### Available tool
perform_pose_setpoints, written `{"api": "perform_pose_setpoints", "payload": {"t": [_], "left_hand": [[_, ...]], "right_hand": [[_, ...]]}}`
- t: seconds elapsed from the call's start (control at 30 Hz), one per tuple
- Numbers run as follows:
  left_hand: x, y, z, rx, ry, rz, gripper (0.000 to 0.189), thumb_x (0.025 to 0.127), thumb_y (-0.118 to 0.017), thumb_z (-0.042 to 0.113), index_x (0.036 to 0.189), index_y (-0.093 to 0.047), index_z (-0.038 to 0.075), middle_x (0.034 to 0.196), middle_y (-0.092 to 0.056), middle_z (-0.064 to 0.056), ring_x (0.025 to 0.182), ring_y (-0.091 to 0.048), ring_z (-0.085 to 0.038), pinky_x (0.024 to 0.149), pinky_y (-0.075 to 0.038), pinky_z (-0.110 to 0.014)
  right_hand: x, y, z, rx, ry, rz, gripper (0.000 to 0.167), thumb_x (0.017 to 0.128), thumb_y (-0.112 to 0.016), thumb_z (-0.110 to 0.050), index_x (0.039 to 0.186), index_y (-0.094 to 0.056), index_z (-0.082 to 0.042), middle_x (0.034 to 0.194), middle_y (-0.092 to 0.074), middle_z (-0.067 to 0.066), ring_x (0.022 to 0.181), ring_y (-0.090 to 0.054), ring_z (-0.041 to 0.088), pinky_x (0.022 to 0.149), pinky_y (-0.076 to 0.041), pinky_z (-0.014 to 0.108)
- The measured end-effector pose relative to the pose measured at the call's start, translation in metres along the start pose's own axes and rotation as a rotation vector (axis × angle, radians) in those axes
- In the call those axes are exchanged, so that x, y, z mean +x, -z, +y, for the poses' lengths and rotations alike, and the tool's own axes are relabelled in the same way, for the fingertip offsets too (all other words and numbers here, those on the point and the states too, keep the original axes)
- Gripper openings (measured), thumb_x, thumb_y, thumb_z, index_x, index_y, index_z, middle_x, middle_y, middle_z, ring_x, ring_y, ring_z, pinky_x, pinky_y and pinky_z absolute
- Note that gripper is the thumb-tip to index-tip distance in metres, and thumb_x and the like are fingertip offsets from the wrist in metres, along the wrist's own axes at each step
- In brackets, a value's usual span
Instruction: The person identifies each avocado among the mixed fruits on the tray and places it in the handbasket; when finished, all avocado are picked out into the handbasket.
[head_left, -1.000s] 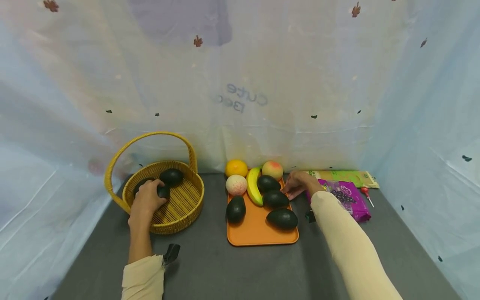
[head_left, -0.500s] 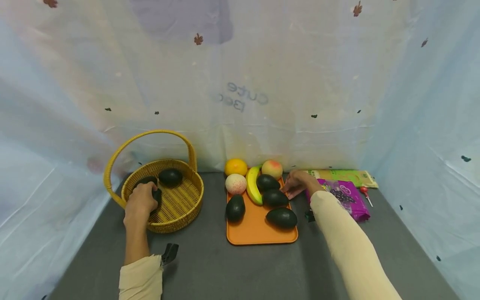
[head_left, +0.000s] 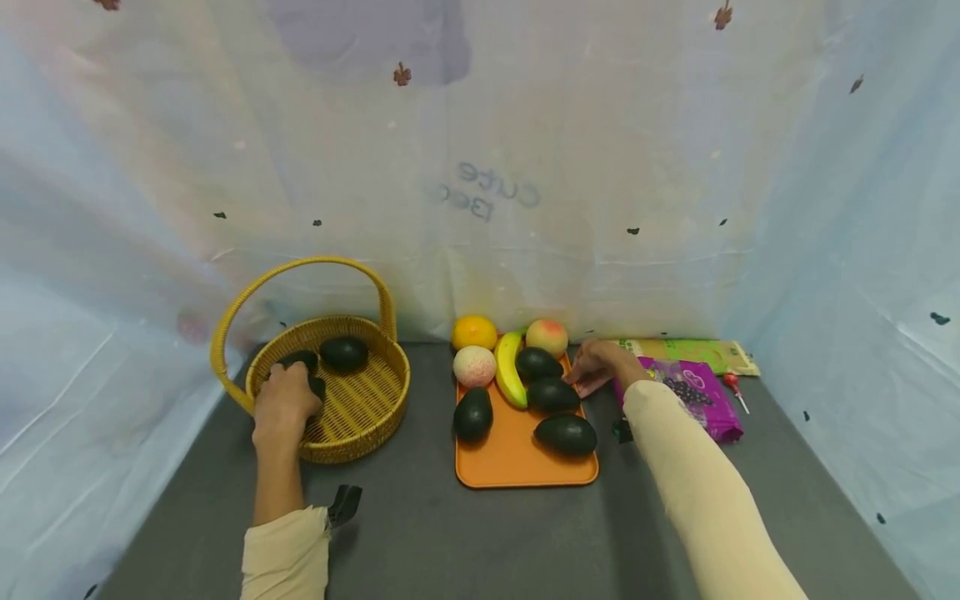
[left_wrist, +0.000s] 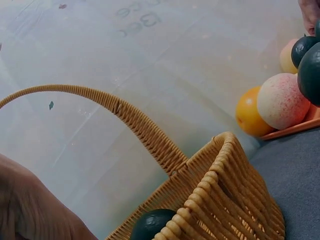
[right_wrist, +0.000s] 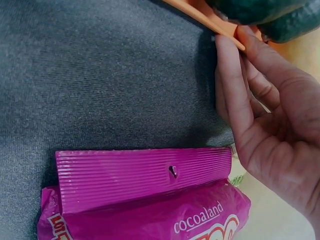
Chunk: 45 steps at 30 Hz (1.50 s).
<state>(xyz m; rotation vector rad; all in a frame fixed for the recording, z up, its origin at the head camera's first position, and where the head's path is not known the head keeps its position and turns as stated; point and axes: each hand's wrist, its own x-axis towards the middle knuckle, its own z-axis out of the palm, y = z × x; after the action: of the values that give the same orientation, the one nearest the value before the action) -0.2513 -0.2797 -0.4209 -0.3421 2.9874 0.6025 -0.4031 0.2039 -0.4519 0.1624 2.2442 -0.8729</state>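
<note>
My left hand [head_left: 285, 408] reaches into the yellow wicker basket [head_left: 397, 400], its fingers curled over a dark green avocado [head_left: 317, 387] that it partly hides. Two more avocados lie in the basket, one just beyond the fingertips and one [head_left: 343, 354] towards the back. With thumb and finger, my right hand [head_left: 600, 365] pinches the right rim of the orange tray [head_left: 495, 471]; the right wrist view shows the rim between them. On the tray are several avocados [head_left: 566, 435], a banana [head_left: 510, 371], an orange [head_left: 474, 332] and two peaches [head_left: 475, 367].
To the right of the tray lie a purple snack bag [head_left: 693, 396], a green-yellow packet [head_left: 712, 357] and a red lollipop [head_left: 733, 385]. The basket's tall handle [head_left: 300, 262] arches above its rim. Pale plastic sheeting [head_left: 525, 275] hangs behind the dark table.
My left hand has shifted slightly left inside the basket, the avocado moving with it. My right hand stays at the tray's rim.
</note>
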Motion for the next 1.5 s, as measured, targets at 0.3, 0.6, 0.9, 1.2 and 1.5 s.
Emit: {"api": "perform_pose_setpoints", "payload": {"t": [0.3, 0.6, 0.9, 1.2, 1.5], "left_hand": [[0.002, 0.0, 0.005, -0.012, 0.014, 0.004, 0.07, 0.089, -0.082, 0.015, 0.143, -0.049, -0.015, 0.137, -0.043, -0.047, 0.118, -0.049, -0.067, 0.094, -0.047, -0.073], [0.002, 0.002, 0.007, 0.001, -0.02, 0.036, 0.079, 0.09, -0.084, 0.019, 0.151, -0.044, -0.012, 0.142, -0.042, -0.045, 0.12, -0.05, -0.066, 0.095, -0.048, -0.072], [-0.002, 0.002, 0.024, 0.039, -0.116, 0.077, 0.07, 0.094, -0.079, 0.021, 0.15, -0.048, -0.008, 0.147, -0.041, -0.044, 0.122, -0.051, -0.065, 0.092, -0.05, -0.073], [-0.017, -0.004, 0.075, -0.093, -0.348, 0.202, 0.055, 0.096, -0.077, 0.02, 0.143, -0.059, -0.003, 0.148, -0.049, -0.033, 0.128, -0.056, -0.053, 0.102, -0.052, -0.067], [-0.027, -0.034, 0.131, -0.137, -0.648, 0.158, 0.048, 0.093, -0.081, 0.023, 0.134, -0.067, 0.002, 0.135, -0.062, -0.02, 0.118, -0.067, -0.036, 0.101, -0.058, -0.05]], "right_hand": [[0.001, 0.002, 0.0, -0.012, 0.015, -0.021, 0.009, 0.097, -0.074, -0.01, 0.099, -0.072, -0.002, 0.075, -0.072, 0.004, 0.065, -0.075, 0.012, 0.077, -0.066, 0.031], [-0.002, 0.002, -0.001, 0.01, 0.024, -0.048, 0.007, 0.099, -0.071, -0.009, 0.096, -0.075, -0.003, 0.076, -0.073, 0.004, 0.066, -0.076, 0.012, 0.078, -0.066, 0.029], [-0.004, -0.001, -0.001, 0.022, 0.017, -0.034, 0.006, 0.098, -0.073, -0.008, 0.098, -0.073, -0.002, 0.075, -0.072, 0.005, 0.065, -0.075, 0.012, 0.08, -0.066, 0.031], [-0.005, -0.001, -0.001, 0.031, 0.02, -0.03, 0.011, 0.098, -0.073, -0.009, 0.103, -0.069, 0.0, 0.075, -0.07, 0.004, 0.065, -0.075, 0.012, 0.078, -0.066, 0.031], [-0.009, 0.0, -0.002, 0.02, 0.015, -0.031, 0.014, 0.098, -0.073, -0.01, 0.106, -0.071, 0.001, 0.076, -0.07, 0.004, 0.065, -0.074, 0.011, 0.079, -0.066, 0.03]]}}
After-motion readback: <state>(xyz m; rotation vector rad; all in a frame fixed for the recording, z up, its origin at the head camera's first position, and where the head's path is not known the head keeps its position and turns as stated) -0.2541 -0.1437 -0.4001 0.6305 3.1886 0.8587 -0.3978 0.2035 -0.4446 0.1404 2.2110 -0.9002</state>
